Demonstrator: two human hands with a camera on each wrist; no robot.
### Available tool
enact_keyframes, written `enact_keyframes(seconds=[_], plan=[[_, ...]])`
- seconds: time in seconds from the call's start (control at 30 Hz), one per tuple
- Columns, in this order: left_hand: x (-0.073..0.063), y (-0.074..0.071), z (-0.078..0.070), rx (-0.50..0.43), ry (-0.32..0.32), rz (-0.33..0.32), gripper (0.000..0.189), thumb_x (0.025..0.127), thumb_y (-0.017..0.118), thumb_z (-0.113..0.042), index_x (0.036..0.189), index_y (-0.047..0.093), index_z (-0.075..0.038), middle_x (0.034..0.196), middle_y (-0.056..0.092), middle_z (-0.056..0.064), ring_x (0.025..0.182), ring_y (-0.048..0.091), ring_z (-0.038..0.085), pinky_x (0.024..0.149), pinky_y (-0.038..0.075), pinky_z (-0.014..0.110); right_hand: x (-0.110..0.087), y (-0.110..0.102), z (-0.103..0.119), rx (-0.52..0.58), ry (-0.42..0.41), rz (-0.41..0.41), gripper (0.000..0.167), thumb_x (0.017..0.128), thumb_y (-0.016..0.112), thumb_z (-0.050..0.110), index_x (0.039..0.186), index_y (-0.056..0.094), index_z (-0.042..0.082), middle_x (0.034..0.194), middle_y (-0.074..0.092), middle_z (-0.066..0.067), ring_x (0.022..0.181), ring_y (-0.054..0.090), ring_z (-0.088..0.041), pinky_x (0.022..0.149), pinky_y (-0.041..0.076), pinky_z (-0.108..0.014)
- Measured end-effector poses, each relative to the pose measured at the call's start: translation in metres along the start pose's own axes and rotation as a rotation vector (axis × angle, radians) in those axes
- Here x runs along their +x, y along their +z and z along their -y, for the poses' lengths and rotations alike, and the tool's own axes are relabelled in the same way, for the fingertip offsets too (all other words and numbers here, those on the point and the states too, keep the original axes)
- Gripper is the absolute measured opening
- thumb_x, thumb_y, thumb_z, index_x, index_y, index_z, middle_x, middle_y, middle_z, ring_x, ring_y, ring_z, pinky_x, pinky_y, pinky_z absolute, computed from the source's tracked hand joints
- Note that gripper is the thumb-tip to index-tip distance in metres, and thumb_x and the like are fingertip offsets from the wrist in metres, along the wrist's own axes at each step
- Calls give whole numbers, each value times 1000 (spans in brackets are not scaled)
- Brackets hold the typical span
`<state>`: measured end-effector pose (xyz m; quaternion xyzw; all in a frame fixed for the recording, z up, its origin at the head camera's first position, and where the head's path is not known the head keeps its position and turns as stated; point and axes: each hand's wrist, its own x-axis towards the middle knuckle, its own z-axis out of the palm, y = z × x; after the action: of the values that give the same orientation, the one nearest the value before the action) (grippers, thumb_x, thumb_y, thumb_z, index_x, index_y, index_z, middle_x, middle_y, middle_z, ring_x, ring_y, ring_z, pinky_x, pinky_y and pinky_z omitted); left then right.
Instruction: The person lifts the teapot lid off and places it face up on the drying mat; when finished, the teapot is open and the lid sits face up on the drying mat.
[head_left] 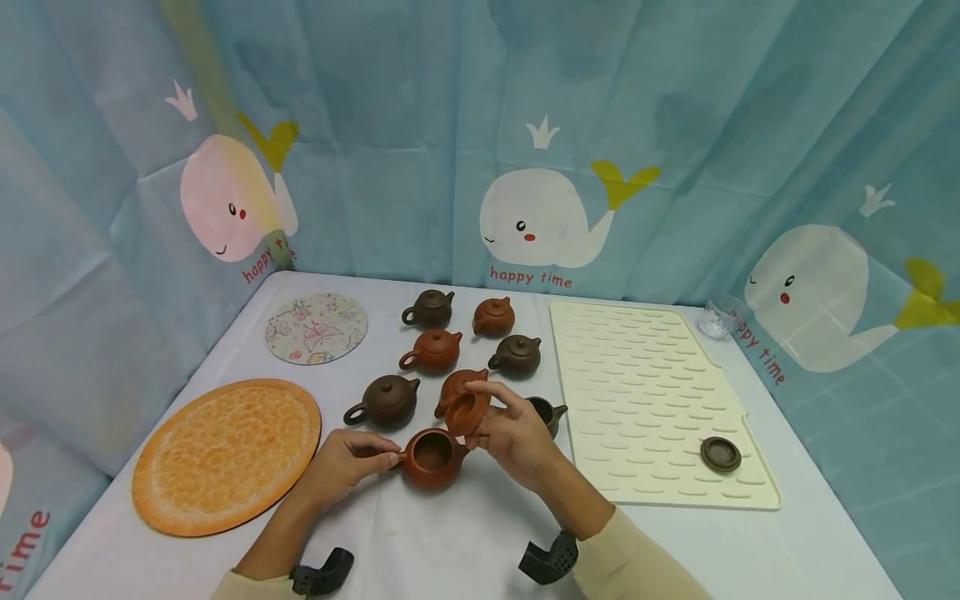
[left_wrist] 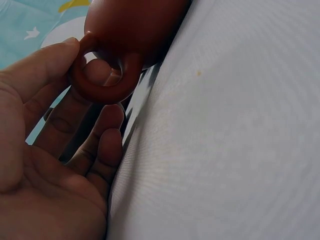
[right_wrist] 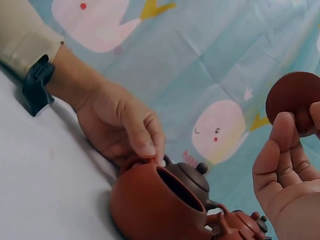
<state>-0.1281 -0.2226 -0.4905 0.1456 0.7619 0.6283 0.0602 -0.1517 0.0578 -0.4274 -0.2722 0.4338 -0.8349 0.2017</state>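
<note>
Pinches the looped handle (left_wrist: 107, 92) of an open red teapot (head_left: 432, 479) between the thumb and fingertips of the left hand (head_left: 345, 462). Holds a red lid (head_left: 465, 415) tilted in the right hand (head_left: 517, 433), in a narrow finger grip, above and to the right of the pot's mouth and apart from the rim. Has the teapot on the white cloth (head_left: 435, 550), between both hands, handle toward the left and spout toward the right. Crowds closely behind, with another red teapot (head_left: 452, 392) beyond the lid, a dark teapot (head_left: 390, 400) just beyond the left hand, and an open dark pot (head_left: 551, 418) partly hidden by the right. Offers more room in front, over bare cloth between the forearms. Borders on a round orange mat (head_left: 228, 458) at the left and a cream mat (head_left: 637, 417) at the right, with a dark lid (head_left: 721, 454) near the latter's right edge. Ends at the back against a blue curtain (head_left: 405, 192).
</note>
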Motion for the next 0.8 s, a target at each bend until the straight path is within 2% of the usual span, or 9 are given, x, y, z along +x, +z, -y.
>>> enact_keyframes(seconds=[0.13,0.23,0.37,0.5,0.6,0.8], plan=[[0,0,0,1,7,2,18,84,74,-7,98,73,4,89,71,11,81,66,16,71,52,25,-3,0,6,36,-6,15,37,95,38,0,130,48,5,99,59,-12,78,55,-22,72,47,-31],[0,0,1,4,11,2,18,84,74,-7,98,73,4,89,71,11,81,66,16,71,52,25,-5,0,11,45,0,-3,31,96,43,7,127,45,8,100,59,-12,78,55,-22,71,47,-31],[-1,0,0,8,13,-4,17,84,74,-7,98,73,4,89,71,10,81,66,16,71,52,25,-8,1,18,44,0,-33,27,94,47,4,119,44,11,100,62,-11,77,57,-21,70,47,-30],[-1,1,-1,9,5,-5,16,84,74,-7,97,74,3,90,71,10,82,66,17,72,52,26,-10,1,24,38,-14,-52,25,90,45,-1,113,42,10,93,65,-9,74,56,-22,71,47,-30],[-1,1,-1,4,3,-3,17,84,74,-7,98,73,3,90,71,11,82,67,18,73,52,26,-12,0,30,27,-17,-81,29,88,45,-2,115,41,8,99,64,-10,79,57,-23,73,48,-31],[0,1,1,-5,16,3,17,85,74,-6,98,73,4,90,71,12,82,67,17,73,53,27,-20,-5,42,-25,-17,-111,44,86,53,-5,129,48,1,121,57,-17,96,57,-26,83,48,-33]])
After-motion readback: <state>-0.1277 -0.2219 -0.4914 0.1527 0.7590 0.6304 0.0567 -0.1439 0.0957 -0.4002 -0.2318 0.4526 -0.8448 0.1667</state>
